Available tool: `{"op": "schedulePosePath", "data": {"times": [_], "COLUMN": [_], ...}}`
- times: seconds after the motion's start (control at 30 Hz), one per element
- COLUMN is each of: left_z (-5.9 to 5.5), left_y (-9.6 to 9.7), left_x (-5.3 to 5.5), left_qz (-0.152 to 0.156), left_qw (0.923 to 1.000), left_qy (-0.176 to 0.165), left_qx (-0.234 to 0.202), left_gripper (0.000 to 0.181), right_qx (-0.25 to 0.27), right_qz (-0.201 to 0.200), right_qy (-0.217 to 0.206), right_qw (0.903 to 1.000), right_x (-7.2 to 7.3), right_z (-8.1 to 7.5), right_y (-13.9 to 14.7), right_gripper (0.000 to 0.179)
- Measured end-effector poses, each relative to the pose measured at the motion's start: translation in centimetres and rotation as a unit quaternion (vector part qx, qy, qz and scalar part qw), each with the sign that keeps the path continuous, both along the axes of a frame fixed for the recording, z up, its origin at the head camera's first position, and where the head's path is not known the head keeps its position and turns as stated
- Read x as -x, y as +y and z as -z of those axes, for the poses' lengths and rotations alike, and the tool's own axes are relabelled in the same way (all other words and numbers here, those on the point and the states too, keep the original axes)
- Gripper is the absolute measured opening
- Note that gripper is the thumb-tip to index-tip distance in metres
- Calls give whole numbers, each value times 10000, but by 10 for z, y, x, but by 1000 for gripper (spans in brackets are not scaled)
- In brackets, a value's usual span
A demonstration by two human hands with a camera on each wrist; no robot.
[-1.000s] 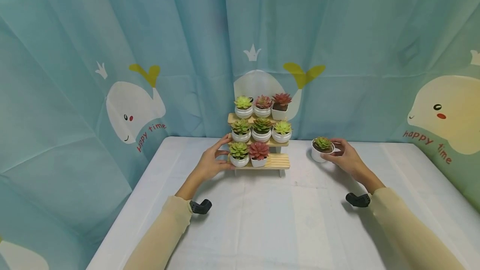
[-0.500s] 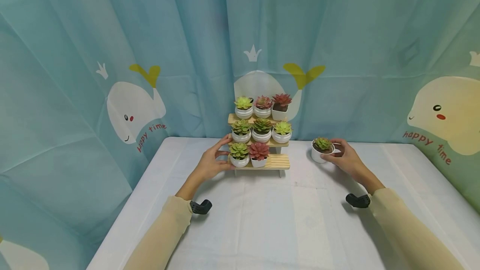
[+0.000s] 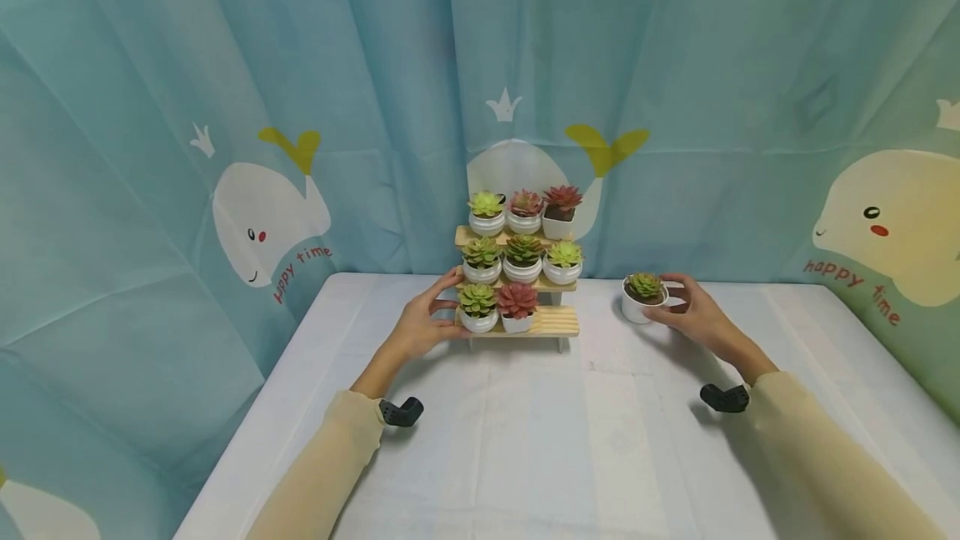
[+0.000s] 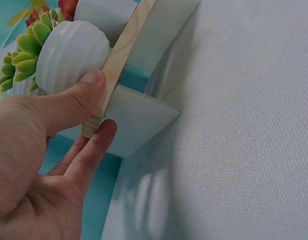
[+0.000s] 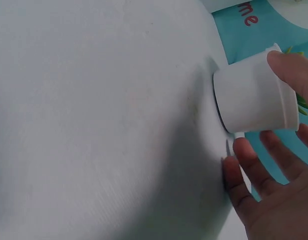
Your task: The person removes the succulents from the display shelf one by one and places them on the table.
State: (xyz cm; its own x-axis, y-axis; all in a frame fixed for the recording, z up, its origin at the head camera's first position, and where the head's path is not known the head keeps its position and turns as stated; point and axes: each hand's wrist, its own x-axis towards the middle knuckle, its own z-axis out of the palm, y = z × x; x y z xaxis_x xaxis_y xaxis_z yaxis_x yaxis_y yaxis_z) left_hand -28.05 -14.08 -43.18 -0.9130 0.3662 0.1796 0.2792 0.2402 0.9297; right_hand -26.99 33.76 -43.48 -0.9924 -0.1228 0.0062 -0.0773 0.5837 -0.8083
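A three-tier wooden plant stand (image 3: 557,321) with white supports stands at the table's back, bearing several small succulents in white pots. My left hand (image 3: 423,325) pinches the left end of its bottom shelf (image 4: 126,42), thumb above and fingertips beneath. Close by that thumb sits a ribbed white pot (image 4: 74,55) with a green succulent. On the bottom tier a red succulent (image 3: 517,301) is the rightmost plant. To the stand's right, my right hand (image 3: 692,315) holds a white potted succulent (image 3: 636,307) by its rim, thumb in front; its base (image 5: 221,102) is at the tabletop.
A white cloth (image 3: 525,440) covers the table. Behind it hangs a blue curtain (image 3: 390,107) printed with whales, close to the stand's back. A second patterned curtain (image 3: 885,232) borders the right side. Bare slats (image 3: 558,321) show at the bottom shelf's right end.
My right wrist has shifted slightly to the right, while its fingers stay at the pot. The left hand, the stand and the plants keep their places.
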Motion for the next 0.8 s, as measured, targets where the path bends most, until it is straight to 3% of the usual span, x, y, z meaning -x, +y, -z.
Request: {"op": "schedulePosePath", "data": {"times": [0.4, 0.6, 0.8], "left_z": [0, 0, 0], "left_y": [-1, -1, -1], "left_x": [1, 1, 1], "left_qz": [5, 32, 0], "left_qw": [10000, 10000, 10000], "left_qy": [-13, -16, -3], "left_qx": [4, 10, 49], "left_gripper": [97, 97, 97], "right_qx": [-816, -1347, -1352], "right_qz": [-543, -724, -894], "right_qy": [-90, 312, 710], "right_qw": [9951, 9877, 9842], "right_x": [-14, -23, -31], "right_z": [-22, -36, -46], "right_y": [8, 11, 11], "right_gripper": [102, 103, 98]}}
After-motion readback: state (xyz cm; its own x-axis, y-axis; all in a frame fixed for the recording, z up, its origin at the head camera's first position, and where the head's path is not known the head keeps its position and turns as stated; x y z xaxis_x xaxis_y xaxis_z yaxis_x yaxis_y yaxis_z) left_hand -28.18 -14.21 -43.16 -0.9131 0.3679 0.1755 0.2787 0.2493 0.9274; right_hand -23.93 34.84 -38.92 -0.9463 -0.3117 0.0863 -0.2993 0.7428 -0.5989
